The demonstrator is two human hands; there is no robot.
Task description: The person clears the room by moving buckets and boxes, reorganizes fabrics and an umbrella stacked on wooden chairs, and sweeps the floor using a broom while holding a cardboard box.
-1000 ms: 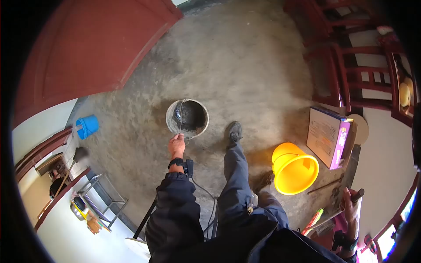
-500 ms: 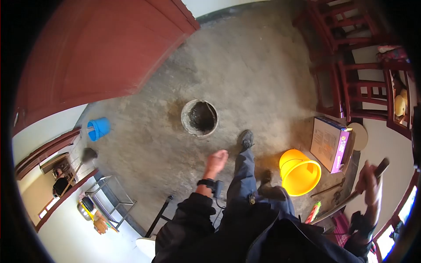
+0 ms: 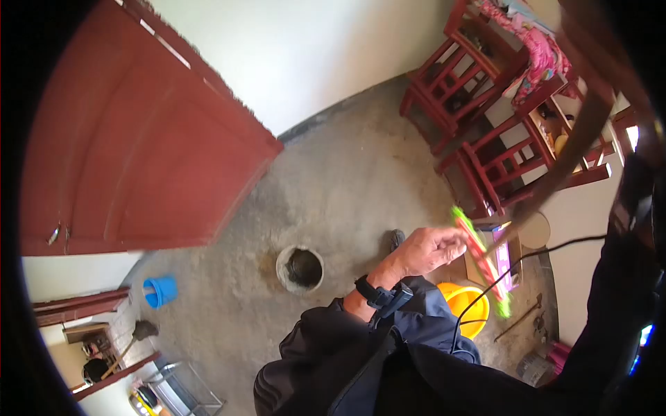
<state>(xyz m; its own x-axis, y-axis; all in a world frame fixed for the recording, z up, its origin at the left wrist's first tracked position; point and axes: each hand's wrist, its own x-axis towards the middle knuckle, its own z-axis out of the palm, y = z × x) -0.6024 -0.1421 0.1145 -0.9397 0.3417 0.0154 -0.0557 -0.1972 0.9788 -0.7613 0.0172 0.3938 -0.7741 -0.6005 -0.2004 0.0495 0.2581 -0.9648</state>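
Left hand (image 3: 433,251): raised in front of the body, palm partly turned up, fingers half curled toward the thumb. Fingertips lie right at the upper part of the red-and-green brush head (image 3: 482,262); whether they grip it or only come close, cannot tell. The brush head slants down to the right, just past the fingertips, its green ends fringed. A brown pole (image 3: 565,163), blurred, runs from near its middle toward the upper right edge.

Right hand: not clearly made out; the dark right sleeve (image 3: 603,277) rises along the right edge. Grip and opening cannot be told.

Black band with small device (image 3: 378,295) on the left wrist. Black cable (image 3: 513,267) crosses in front of the brush head.

Grey bucket (image 3: 280,270): upright on the concrete floor (image 3: 347,180), dark inside, well apart from the left hand, to its left in view. Yellow bucket (image 3: 451,290): below the left hand in view, partly covered by the clothing and cable. Blue bucket (image 3: 161,291): far left, near the wall. Red wooden chairs (image 3: 496,163): upper right, pink patterned cloth (image 3: 538,59) over one. Large red door (image 3: 152,139): upper left.
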